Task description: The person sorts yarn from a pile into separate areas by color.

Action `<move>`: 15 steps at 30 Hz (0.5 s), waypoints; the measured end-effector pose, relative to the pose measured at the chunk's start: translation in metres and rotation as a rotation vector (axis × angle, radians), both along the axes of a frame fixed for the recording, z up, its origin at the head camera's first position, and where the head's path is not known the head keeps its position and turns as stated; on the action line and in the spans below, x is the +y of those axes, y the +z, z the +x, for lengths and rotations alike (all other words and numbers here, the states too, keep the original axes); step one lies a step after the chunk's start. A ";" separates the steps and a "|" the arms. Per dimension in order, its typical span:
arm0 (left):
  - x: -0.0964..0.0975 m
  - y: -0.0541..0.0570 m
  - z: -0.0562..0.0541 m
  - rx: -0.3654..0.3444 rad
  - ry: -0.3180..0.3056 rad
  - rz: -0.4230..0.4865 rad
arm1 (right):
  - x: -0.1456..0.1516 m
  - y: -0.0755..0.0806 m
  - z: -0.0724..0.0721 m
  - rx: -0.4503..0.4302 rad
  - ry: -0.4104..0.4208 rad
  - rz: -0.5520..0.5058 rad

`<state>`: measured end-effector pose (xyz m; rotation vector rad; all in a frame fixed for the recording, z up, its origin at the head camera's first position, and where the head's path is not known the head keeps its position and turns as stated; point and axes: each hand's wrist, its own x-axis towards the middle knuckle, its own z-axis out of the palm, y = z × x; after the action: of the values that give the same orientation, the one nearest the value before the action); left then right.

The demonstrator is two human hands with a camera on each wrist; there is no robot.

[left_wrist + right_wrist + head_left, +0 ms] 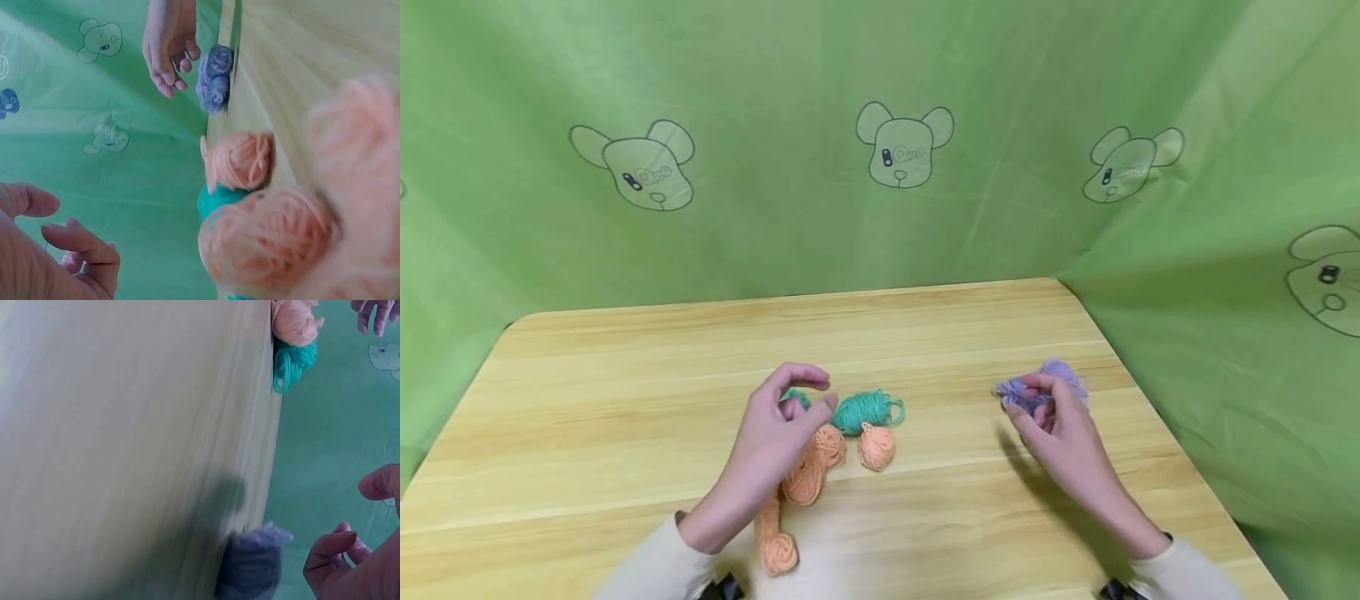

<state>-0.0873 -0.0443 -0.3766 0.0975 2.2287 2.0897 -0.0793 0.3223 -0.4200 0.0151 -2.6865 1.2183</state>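
My left hand (772, 437) hovers over a cluster of yarn with its fingers loosely bent, thumb and fingertips apart and nothing between them. Beneath and beside it are several orange yarn balls (805, 477), one small orange ball (876, 448) standing to the right. A green skein (863, 412) lies behind that ball; more green yarn (796, 397) is partly hidden by the left hand. At the right, my right hand (1063, 427) is held above purple yarn (1060, 372), which it partly covers. In the right wrist view the purple yarn (251, 565) rests on the table, apart from the loosely bent fingers.
The yarn lies on a light wooden table (955, 517) with rounded far corners. A green curtain (775, 242) printed with mouse-like heads hangs behind the table and along its right side. Between the two yarn groups is a stretch of bare wood.
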 end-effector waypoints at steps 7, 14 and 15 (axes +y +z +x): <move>-0.022 -0.006 0.008 -0.060 0.054 0.017 | -0.014 -0.001 0.000 0.019 0.061 -0.027; -0.039 -0.009 0.018 -0.104 0.077 0.029 | -0.028 -0.001 0.000 0.017 0.108 -0.044; -0.041 -0.010 0.020 -0.109 0.078 0.028 | -0.030 -0.001 -0.001 0.012 0.114 -0.046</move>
<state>-0.0674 -0.0856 -0.3865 -0.1014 2.1742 2.1104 -0.0800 0.2919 -0.4207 0.1708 -2.6794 1.3083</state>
